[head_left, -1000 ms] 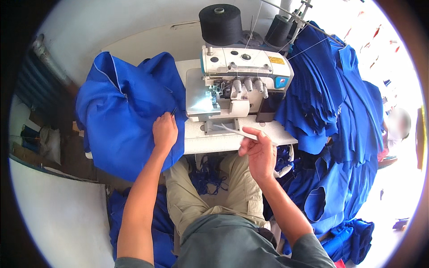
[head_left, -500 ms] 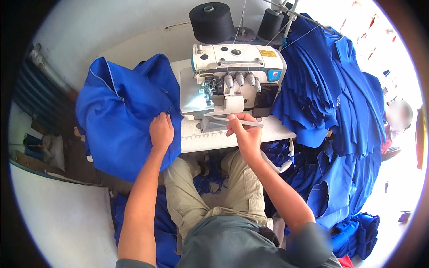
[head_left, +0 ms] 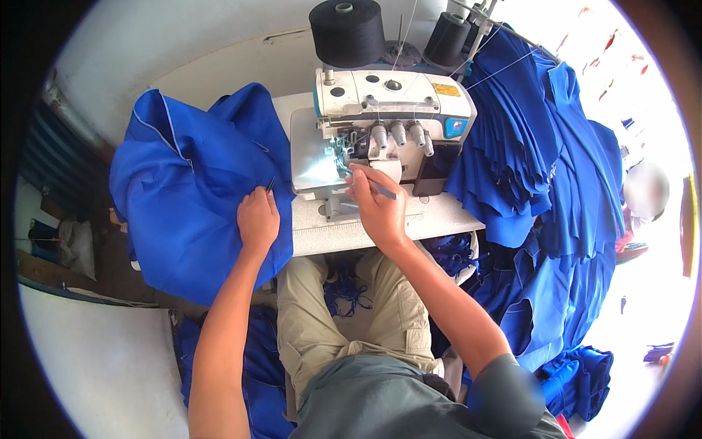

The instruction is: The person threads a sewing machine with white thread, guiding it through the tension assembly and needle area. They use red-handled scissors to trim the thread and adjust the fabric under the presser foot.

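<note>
My right hand (head_left: 380, 212) pinches a pair of metal tweezers (head_left: 384, 192), with its fingertips close to the lit needle area of a white overlock sewing machine (head_left: 406, 107). The tweezer tips are hard to make out against the machine. Over on the left, my left hand (head_left: 258, 222) rests on a large blue fabric piece (head_left: 183, 219), its fingers closed round a small dark pointed tool (head_left: 271, 184). Most of that tool is hidden in the hand, so its kind is unclear. The blue piece drapes over the table's left end beside the machine's plate.
Black thread cones (head_left: 346, 33) stand behind the machine. Stacked blue fabric panels (head_left: 504, 146) hang at the right, with more blue bundles (head_left: 578, 380) below. Blue scraps (head_left: 450, 252) lie under the table edge (head_left: 453, 212). Another person, blurred, is at the far right.
My right hand has moved forward and left with the tweezers, from the front of the machine to its needle area. My left hand stays on the blue fabric.
</note>
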Demonstrator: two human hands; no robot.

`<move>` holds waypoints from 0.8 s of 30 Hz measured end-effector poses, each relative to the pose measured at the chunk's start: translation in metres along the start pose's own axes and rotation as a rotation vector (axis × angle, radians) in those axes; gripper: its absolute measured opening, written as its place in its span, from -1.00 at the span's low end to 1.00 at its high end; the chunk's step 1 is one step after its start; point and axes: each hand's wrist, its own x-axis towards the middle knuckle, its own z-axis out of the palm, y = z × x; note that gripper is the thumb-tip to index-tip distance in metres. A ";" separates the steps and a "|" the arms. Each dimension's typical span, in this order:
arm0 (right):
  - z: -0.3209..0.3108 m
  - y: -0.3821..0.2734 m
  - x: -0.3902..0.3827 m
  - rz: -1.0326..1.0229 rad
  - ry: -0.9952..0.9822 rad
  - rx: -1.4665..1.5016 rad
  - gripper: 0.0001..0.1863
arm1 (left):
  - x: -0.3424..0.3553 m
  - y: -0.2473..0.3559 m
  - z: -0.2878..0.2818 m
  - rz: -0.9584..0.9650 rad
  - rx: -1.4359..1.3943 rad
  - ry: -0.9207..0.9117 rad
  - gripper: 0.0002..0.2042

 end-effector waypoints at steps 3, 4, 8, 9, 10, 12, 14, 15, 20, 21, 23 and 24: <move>0.007 0.002 0.000 -0.040 0.018 -0.107 -0.73 | 0.001 0.000 0.000 0.006 0.001 -0.003 -0.82; 0.008 0.002 0.000 -0.059 0.023 -0.146 -0.73 | 0.001 0.000 -0.001 0.004 0.004 -0.012 -0.82; 0.010 0.010 -0.007 -0.127 0.025 -0.150 -0.74 | 0.000 -0.004 0.002 0.005 -0.007 0.005 -0.81; 0.011 0.009 -0.010 -0.108 0.028 -0.094 -0.74 | 0.000 -0.003 0.001 0.005 -0.007 -0.001 -0.81; 0.012 0.008 -0.011 -0.089 0.030 -0.038 -0.75 | 0.001 -0.002 0.001 0.004 -0.007 -0.006 -0.81; 0.010 0.006 -0.011 -0.091 0.041 -0.072 -0.74 | 0.001 -0.001 -0.001 -0.001 -0.008 -0.022 -0.80; 0.010 0.005 -0.010 -0.091 0.050 -0.086 -0.74 | 0.001 0.000 -0.002 -0.010 -0.008 -0.042 -0.80; 0.011 0.004 -0.009 -0.090 0.054 -0.083 -0.74 | 0.001 -0.001 -0.002 -0.008 -0.004 -0.037 -0.80; 0.014 0.012 -0.002 -0.091 0.086 -0.108 -0.76 | 0.001 0.000 -0.001 -0.016 -0.004 -0.042 -0.80; 0.016 0.012 -0.001 -0.094 0.093 -0.126 -0.77 | 0.001 0.000 -0.001 -0.017 -0.002 -0.041 -0.80; 0.017 0.016 0.001 -0.119 0.104 -0.162 -0.78 | 0.001 -0.001 -0.001 -0.019 0.003 -0.039 -0.80; 0.018 0.018 0.002 -0.143 0.110 -0.180 -0.78 | 0.001 -0.001 -0.001 -0.018 0.001 -0.038 -0.81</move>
